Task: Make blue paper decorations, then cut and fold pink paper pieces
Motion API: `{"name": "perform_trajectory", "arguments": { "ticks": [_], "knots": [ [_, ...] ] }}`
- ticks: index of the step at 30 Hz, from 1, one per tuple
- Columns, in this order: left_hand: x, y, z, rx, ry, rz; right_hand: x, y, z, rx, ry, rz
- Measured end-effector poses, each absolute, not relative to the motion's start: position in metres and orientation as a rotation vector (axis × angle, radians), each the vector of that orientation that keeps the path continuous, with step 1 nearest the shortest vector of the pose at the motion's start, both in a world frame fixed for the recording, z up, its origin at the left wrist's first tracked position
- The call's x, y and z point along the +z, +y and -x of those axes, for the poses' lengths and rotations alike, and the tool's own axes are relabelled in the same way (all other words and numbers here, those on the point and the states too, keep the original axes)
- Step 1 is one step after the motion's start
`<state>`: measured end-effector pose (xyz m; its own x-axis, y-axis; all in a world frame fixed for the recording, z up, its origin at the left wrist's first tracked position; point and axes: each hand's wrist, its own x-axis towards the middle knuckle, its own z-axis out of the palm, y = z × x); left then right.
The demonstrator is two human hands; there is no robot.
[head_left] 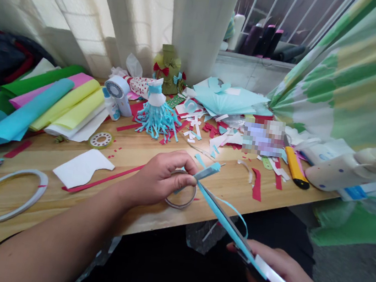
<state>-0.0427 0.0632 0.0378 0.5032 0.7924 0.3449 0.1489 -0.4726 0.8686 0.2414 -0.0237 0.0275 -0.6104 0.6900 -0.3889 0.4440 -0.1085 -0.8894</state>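
My left hand is closed in a pinch on the end of a light blue paper strip, above a small tape ring on the wooden table. My right hand is low at the bottom right, closed around scissors whose blades run along the blue strip. A thin curl of blue paper hangs off the cut edge. Beyond my hands stands a small paper doll with a blue fringed skirt.
Rolled coloured paper sheets lie at the left with a large tape ring and a white paper piece. Red, white and blue scraps litter the middle. A yellow utility knife and a glue gun lie at the right.
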Motion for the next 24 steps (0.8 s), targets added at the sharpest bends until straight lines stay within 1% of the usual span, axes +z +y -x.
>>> {"name": "perform_trajectory", "arguments": {
  "ticks": [4,7,11,14,19,21,24],
  "knots": [
    [0.039,0.064,0.044,0.974,0.779,-1.914,0.030,-0.021,-0.241,1.758,-2.007,1.277],
    [0.041,0.067,0.048,1.008,0.840,-1.836,0.021,-0.027,-0.261,1.619,-2.098,1.286],
    [0.042,0.074,0.052,1.056,0.968,-1.577,0.009,-0.027,-0.295,1.225,-2.219,1.406],
    [0.040,0.080,0.052,1.114,0.979,-1.340,0.012,-0.007,-0.300,0.924,-2.354,1.525],
    [0.037,0.083,0.048,1.142,1.012,-1.029,0.015,0.040,-0.284,0.250,-2.442,1.812],
    [0.036,0.084,0.048,1.136,1.042,-0.924,0.012,0.056,-0.277,0.111,-2.468,1.837],
    [0.036,0.084,0.048,1.139,1.039,-0.822,0.007,0.071,-0.268,0.049,-2.473,1.820]
  ]
}}
